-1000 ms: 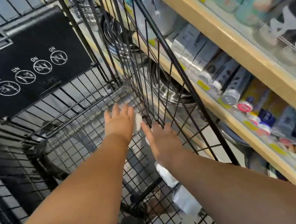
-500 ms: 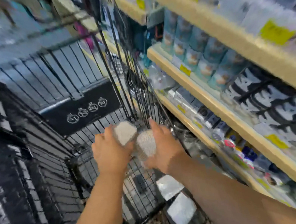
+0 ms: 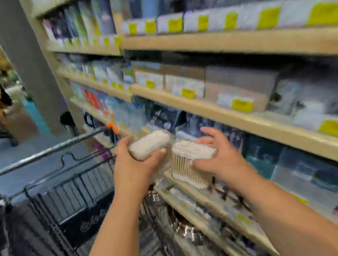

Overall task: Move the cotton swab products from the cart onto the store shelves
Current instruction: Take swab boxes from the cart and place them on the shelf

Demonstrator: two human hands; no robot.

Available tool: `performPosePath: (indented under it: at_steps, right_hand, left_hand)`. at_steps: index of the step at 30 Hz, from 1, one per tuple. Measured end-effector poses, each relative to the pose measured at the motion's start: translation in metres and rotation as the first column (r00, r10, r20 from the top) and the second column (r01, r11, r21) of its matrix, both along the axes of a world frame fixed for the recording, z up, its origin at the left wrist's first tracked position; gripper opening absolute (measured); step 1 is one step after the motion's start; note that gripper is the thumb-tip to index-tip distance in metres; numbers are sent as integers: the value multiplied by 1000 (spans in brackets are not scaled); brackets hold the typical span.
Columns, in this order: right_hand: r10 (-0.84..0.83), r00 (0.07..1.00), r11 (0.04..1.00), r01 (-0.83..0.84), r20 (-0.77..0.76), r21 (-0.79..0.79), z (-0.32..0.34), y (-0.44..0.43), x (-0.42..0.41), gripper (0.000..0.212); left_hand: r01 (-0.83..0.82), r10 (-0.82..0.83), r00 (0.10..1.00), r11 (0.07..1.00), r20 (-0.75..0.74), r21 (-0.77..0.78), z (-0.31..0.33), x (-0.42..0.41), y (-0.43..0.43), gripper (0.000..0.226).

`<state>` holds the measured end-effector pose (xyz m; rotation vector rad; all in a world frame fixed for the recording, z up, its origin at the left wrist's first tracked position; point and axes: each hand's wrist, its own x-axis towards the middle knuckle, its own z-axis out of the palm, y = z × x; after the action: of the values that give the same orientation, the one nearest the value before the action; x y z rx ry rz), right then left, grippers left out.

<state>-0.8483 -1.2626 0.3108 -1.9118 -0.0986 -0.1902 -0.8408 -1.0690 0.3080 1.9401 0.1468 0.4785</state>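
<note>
left hand (image 3: 134,169) gripping a clear box of cotton swabs (image 3: 149,144), right hand (image 3: 220,160) holding a second box (image 3: 188,163) just beside it, both boxes being held above the cart (image 3: 67,196), near the shelves (image 3: 224,113)

Left hand (image 3: 134,169) and right hand (image 3: 221,160) outstretched, fingers (image 3: 210,131) curled.
</note>
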Motion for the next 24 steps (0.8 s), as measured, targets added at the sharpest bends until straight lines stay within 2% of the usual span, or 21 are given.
performPosePath:
  at_steps: [4,7,9,13,17,21,24]
  right_hand:
    - [-115,983,987,97,141,126,59,-48,-35,80]
    - [-204,962,959,158,183,237,90,-76,-63,79]
    - [-275,941,943,223,199,247,104,-89,-78,81]
    - [-354,898,926,296,261,234,136,-115,-109,51]
    - [-443,835,873,319,327,369,156,-134,-133,37]
    - [-577,728,797,401,371,452,173,-145,-152,43]
    - [-605,695,793,487,387,366,178,-148,-161,55]
  left_hand:
    - [100,-92,988,993,125,-61,57,-16,-56,72]
    - [189,-159,967,972,201,-137,90,-30,-93,71]
    - [238,-195,953,955,233,-176,106,-39,-111,69]
    - [345,-279,915,916,291,-206,137,-55,-145,63]
    - [412,-338,888,885,312,-216,160,-65,-170,62]
    - [434,-348,858,884,377,-173,173,-82,-198,59]
    - [477,-389,827,868,405,-141,175,-98,-220,58]
